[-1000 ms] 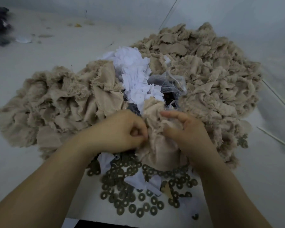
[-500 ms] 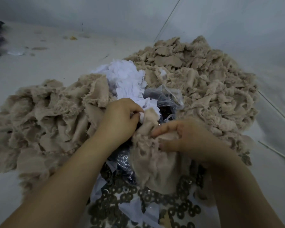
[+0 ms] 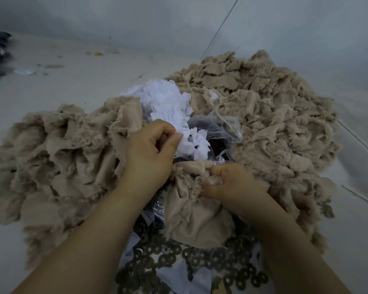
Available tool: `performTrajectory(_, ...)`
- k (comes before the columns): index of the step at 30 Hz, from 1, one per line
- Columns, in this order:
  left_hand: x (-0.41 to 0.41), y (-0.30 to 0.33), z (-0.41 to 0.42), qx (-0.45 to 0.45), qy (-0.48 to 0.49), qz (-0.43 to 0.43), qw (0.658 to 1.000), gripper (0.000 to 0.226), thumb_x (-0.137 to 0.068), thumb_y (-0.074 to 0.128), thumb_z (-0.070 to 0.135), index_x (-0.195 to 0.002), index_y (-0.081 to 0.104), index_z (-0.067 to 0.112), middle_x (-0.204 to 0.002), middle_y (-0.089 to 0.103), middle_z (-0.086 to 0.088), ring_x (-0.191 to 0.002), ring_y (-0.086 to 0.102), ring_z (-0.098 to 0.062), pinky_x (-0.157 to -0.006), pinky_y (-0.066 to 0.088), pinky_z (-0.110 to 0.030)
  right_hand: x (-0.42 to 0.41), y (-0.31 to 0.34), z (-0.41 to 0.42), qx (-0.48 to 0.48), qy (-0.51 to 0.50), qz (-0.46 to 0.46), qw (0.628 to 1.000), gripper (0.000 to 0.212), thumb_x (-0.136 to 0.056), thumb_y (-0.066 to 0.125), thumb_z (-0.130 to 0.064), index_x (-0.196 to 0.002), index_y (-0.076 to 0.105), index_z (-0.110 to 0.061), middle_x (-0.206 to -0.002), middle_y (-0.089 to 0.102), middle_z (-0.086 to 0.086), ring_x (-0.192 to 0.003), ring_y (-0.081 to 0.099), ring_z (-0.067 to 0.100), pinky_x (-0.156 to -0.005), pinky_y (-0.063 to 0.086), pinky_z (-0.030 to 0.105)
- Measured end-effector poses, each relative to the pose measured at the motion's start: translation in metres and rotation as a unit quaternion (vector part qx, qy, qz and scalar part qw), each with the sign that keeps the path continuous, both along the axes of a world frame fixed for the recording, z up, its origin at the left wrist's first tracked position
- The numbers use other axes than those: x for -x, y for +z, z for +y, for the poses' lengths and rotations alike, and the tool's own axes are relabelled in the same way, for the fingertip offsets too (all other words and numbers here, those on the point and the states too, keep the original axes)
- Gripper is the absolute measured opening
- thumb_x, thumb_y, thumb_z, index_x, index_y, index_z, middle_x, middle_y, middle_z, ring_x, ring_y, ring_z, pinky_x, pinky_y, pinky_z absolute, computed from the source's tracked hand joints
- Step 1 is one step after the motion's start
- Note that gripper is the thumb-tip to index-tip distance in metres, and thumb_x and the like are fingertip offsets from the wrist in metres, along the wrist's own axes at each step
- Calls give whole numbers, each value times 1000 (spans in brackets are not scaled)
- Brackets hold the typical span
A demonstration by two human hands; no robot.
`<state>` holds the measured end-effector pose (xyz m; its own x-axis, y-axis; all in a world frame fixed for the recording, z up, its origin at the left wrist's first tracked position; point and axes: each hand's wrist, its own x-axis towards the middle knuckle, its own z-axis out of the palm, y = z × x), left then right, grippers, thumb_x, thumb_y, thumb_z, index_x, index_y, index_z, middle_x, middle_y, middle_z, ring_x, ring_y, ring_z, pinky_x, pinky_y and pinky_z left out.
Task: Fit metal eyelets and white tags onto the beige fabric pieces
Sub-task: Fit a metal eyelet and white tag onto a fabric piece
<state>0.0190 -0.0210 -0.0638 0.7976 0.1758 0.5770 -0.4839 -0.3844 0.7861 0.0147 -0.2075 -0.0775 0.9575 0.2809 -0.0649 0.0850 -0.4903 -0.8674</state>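
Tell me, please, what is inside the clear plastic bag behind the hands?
Inside the clear plastic bag only a dark mass shows, too blurred to name. The white tags cover its left side, and the beige fabric piece held by the right hand hides its bottom.

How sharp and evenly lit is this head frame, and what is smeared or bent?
Head view: dim, flat light, no glare; the left hand and white tags read fairly sharp, the metal eyelets and near forearms smear at the bottom edge, and wide-angle distortion bends the seam lines at right.

A garment workshop: heaped beige fabric pieces (image 3: 263, 107), loose metal eyelets (image 3: 200, 264).
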Motion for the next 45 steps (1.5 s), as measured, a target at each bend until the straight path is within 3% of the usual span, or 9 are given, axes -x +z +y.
performTrajectory(3, 1, 2, -1, 26, -23, -1, 999, 25, -92, 64, 10, -74, 62, 27, -62, 58, 4, -54, 49, -4, -53, 42, -18, 3, -1, -4, -50, -7, 13, 999, 18, -85, 75, -9, -101, 73, 0, -96, 74, 21, -88, 72, 28, -83, 59, 50)
performTrajectory(7, 5, 5, -2, 18, -57, -7, 998, 23, -91, 66, 10, -78, 69, 30, -64, 65, 14, -58, 59, -2, -56, 49, -21, 4, 6, -1, -95, 58, -69, 991, 69, -83, 76, -7, -137, 52, -42, -138, 56, -23, -129, 50, -3, -102, 48, 26)
performTrajectory(12, 12, 5, -10, -3, -68, -56, 996, 10, -87, 72, 7, -83, 76, 14, -78, 72, 11, -68, 67, -13, -62, 54, -31, -3, 10, 21, -30, 111, -45, 992, 37, -80, 72, 0, -112, 66, -16, -110, 71, 6, -104, 67, 21, -89, 56, 42)
performTrajectory(16, 15, 8, -8, 32, -47, -101, 993, 11, -89, 69, 8, -90, 72, 18, -80, 69, 16, -74, 66, 1, -69, 51, -16, -1, 12, 26, -35, 123, -17, 992, 41, -80, 69, 8, -109, 67, -20, -104, 73, -7, -99, 68, 7, -85, 55, 24)
performTrajectory(21, 19, 10, -10, 68, -33, -74, 994, 16, -95, 62, 10, -83, 67, 20, -64, 62, 0, -58, 58, -11, -55, 47, -22, 1, 8, 22, -55, 73, 18, 996, 38, -82, 71, 4, -117, 63, -8, -113, 71, 7, -106, 68, 21, -96, 54, 45)
performTrajectory(24, 24, 11, -12, 77, -63, -91, 991, 16, -96, 59, 11, -83, 65, 18, -66, 60, 2, -57, 57, -9, -56, 46, -21, 5, 4, 12, -51, 46, 3, 998, 35, -82, 74, -5, -113, 65, -18, -106, 73, -2, -99, 70, 14, -85, 59, 35)
performTrajectory(33, 32, -2, -24, -222, -156, -147, 951, 16, -90, 65, 22, -93, 78, 12, -87, 75, 5, -79, 67, -6, -73, 52, -25, 8, -3, 1, -146, -93, -26, 985, 43, -65, 73, -27, -106, 62, -32, -99, 74, -8, -89, 71, 8, -70, 58, 25)
performTrajectory(39, 28, -8, -16, -119, -132, -18, 984, 34, -78, 79, 26, -99, 51, 26, -74, 54, 7, -62, 56, -12, -52, 45, -18, 11, -2, 1, -216, -108, 61, 968, 47, -81, 81, -15, -122, 61, -26, -104, 75, 12, -95, 73, 29, -88, 58, 52)
performTrajectory(45, 28, -11, -20, -3, -70, 25, 997, 34, -77, 71, 40, -91, 42, 29, -65, 49, -5, -51, 46, -17, -48, 40, -21, 15, 0, 4, -201, -98, 4, 975, 56, -80, 82, -22, -130, 59, -29, -128, 66, -2, -122, 60, 19, -100, 52, 44)
